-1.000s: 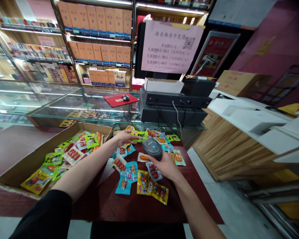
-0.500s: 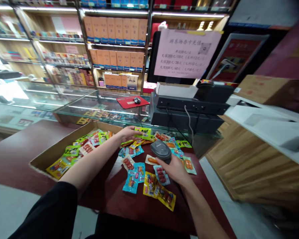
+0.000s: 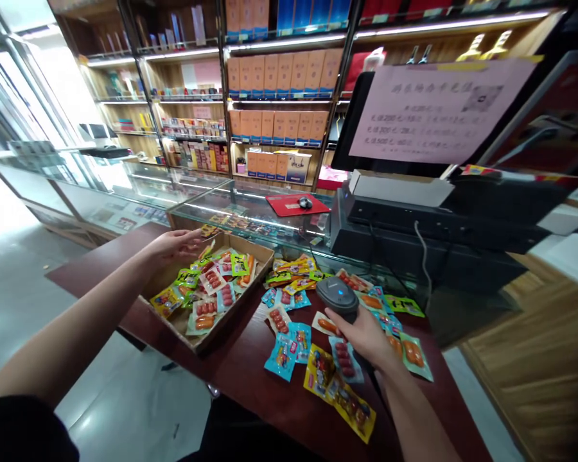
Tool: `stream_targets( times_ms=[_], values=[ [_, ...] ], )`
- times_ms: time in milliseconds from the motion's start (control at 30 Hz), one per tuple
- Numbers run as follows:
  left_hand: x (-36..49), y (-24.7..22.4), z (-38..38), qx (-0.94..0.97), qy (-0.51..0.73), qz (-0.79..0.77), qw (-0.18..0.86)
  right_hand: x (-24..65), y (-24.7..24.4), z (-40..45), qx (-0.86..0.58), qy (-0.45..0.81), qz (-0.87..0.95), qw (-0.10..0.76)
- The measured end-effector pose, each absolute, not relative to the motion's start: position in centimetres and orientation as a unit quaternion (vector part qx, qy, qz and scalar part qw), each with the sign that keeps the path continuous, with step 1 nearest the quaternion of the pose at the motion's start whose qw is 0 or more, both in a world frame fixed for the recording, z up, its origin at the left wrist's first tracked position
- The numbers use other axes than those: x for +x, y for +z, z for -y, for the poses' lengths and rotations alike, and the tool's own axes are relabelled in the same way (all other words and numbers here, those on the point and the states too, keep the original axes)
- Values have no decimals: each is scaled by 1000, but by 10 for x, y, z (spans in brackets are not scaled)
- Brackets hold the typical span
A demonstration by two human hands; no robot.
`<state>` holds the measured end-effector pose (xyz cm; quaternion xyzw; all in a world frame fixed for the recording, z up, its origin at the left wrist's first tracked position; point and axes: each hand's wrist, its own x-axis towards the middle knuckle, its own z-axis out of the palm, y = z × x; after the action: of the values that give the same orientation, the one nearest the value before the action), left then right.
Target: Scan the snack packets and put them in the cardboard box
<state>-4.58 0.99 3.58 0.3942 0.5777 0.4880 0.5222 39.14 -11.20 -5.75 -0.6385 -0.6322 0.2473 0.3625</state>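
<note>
My right hand (image 3: pixel 363 333) is wrapped round a dark grey handheld scanner (image 3: pixel 338 295), held over the small snack packets on the dark red table (image 3: pixel 241 359). Above the far left side of an open cardboard box (image 3: pixel 207 346) is my left hand (image 3: pixel 176 247), fingers apart and holding nothing. Green, yellow and clear sausage packets fill the box. Beside it lie a pile of yellow and green packets (image 3: pixel 293 269), blue packets (image 3: pixel 283 354), a yellow pair of packets (image 3: pixel 349 407) and a red sausage packet (image 3: pixel 345 359).
Behind the table stands a glass counter (image 3: pixel 212 199) with a red mouse pad (image 3: pixel 293 205). A monitor with a pink paper (image 3: pixel 428 115) and black machines (image 3: pixel 414 224) are at the back right. Shelves of orange boxes (image 3: pixel 279 74) line the wall.
My left hand has let go of the green packet and moved left, from the pile to over the box. The scanner stays in my right hand. The view has turned left.
</note>
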Motion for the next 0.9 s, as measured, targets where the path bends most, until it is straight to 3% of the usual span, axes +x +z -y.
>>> stream_targets(
  times_ms=[200,367,567,700,900],
  values=[
    [-15,23,-14,462,421,-569,534,390,-44,117,-656,257,608,365],
    [80,9,-19,569,324,-497,569,402,-36,129,-656,208,600,407],
    [201,-30,-12,673,207,-384,598,421,-41,142,-685,183,583,396],
    [246,-60,2,784,129,-295,531,426,-40,149,-693,182,572,399],
    [264,-71,31,928,84,-153,329,433,-44,157,-697,181,570,396]
  ],
)
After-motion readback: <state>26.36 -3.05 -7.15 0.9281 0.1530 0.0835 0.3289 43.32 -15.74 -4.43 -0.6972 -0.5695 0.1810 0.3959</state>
